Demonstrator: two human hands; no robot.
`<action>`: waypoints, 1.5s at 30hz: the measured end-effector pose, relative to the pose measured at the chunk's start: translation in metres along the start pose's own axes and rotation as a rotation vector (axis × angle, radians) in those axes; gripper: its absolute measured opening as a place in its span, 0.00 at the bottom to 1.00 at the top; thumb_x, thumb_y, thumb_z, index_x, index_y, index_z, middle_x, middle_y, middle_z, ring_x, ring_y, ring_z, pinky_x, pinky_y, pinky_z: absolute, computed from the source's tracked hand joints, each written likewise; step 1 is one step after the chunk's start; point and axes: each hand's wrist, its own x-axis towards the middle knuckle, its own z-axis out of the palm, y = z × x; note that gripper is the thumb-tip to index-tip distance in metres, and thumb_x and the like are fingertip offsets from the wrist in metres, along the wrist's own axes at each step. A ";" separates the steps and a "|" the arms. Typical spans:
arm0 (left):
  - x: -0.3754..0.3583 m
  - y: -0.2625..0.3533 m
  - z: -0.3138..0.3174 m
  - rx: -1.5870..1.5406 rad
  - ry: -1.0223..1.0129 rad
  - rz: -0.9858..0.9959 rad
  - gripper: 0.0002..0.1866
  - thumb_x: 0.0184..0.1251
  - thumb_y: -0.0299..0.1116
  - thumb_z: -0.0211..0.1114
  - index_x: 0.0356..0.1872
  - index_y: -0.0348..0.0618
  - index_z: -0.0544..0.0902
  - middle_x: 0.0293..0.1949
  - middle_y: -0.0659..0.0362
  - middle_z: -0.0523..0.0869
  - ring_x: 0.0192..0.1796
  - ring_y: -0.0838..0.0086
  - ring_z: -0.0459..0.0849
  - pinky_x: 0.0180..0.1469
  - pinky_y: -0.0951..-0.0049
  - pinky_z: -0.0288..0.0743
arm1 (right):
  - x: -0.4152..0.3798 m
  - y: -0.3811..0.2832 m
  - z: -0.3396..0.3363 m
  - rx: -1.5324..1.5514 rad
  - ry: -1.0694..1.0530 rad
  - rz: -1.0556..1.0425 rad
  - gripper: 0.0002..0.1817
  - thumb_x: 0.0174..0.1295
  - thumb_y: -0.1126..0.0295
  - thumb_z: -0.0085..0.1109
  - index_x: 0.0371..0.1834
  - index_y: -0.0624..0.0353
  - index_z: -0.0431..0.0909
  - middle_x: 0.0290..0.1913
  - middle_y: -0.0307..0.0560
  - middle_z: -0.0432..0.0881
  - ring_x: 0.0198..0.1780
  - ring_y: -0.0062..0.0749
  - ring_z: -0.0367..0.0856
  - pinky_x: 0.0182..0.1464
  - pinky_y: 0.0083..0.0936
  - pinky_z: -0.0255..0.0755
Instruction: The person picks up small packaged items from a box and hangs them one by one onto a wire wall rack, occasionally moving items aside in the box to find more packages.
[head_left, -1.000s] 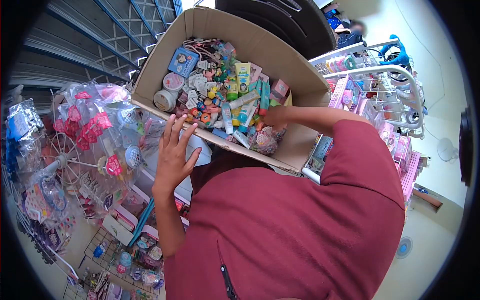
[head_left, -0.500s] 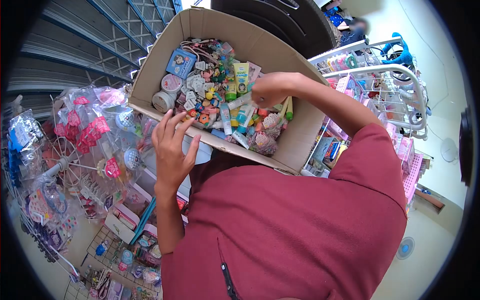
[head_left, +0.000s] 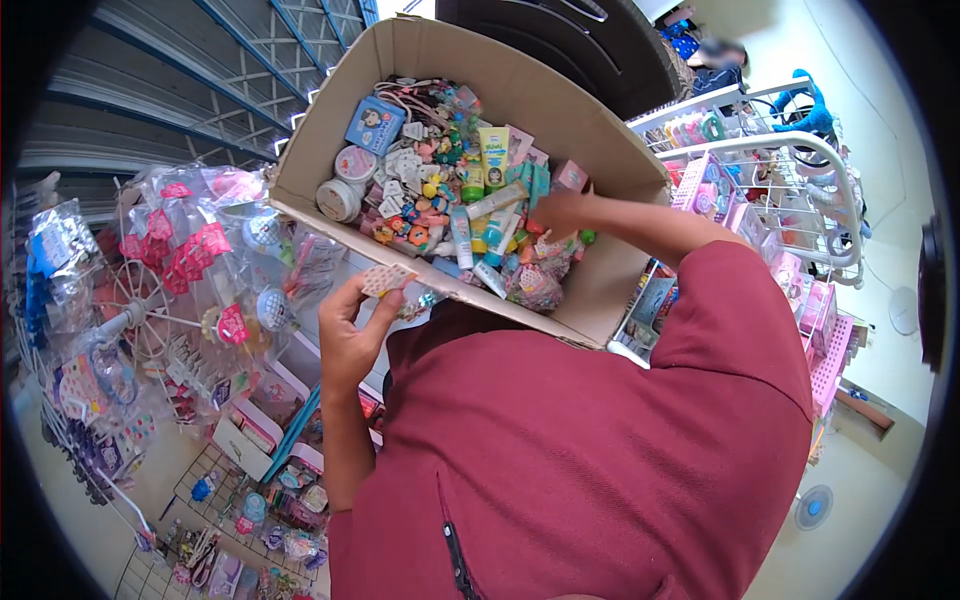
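Note:
A cardboard box [head_left: 330,100] full of small goods stands in front of me. My left hand [head_left: 350,335], just outside its near edge, pinches a small polka-dotted piece [head_left: 388,280] between thumb and fingers. Inside the box at the right, my right hand [head_left: 560,214] reaches down among the goods; its fingers are blurred and partly hidden. Close to it lie a pink box [head_left: 571,176], several tubes such as a pale one [head_left: 497,200], and a clear bag of small pieces [head_left: 535,285]. Farther left are a yellow-green tube [head_left: 494,155], a blue pack [head_left: 376,125] and a round jar [head_left: 340,200].
Bagged accessories hang on a white rack [head_left: 130,318] at the left. To the right stands a white wire shelf [head_left: 800,235] with goods. A dark chair back [head_left: 560,50] is behind the box. A person [head_left: 718,65] is in the far background.
My left hand has left the box's edge and now holds the polka-dotted piece, which lay in the box before. My right hand has shifted right and slightly down inside the box.

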 end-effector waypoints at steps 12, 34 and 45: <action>-0.079 -0.022 -0.048 0.013 0.129 0.016 0.06 0.66 0.23 0.65 0.43 0.35 0.84 0.39 0.60 0.85 0.44 0.78 0.81 0.50 0.76 0.73 | -0.019 -0.099 -0.149 -0.300 -0.101 -0.086 0.13 0.53 0.61 0.66 0.33 0.60 0.87 0.36 0.54 0.87 0.43 0.51 0.86 0.44 0.41 0.78; -0.416 -0.053 -0.122 0.337 1.110 0.302 0.11 0.61 0.24 0.69 0.45 0.37 0.88 0.43 0.52 0.88 0.47 0.64 0.86 0.52 0.70 0.76 | 0.080 -0.622 -0.160 0.563 -0.111 -1.145 0.12 0.69 0.64 0.63 0.48 0.62 0.81 0.40 0.36 0.84 0.41 0.15 0.77 0.43 0.20 0.72; -0.534 -0.106 -0.063 0.132 1.741 0.146 0.12 0.68 0.31 0.68 0.47 0.35 0.86 0.43 0.58 0.87 0.47 0.77 0.82 0.53 0.75 0.74 | 0.008 -0.932 -0.279 0.710 0.058 -1.724 0.11 0.69 0.64 0.61 0.40 0.63 0.83 0.33 0.33 0.81 0.37 0.15 0.75 0.42 0.18 0.69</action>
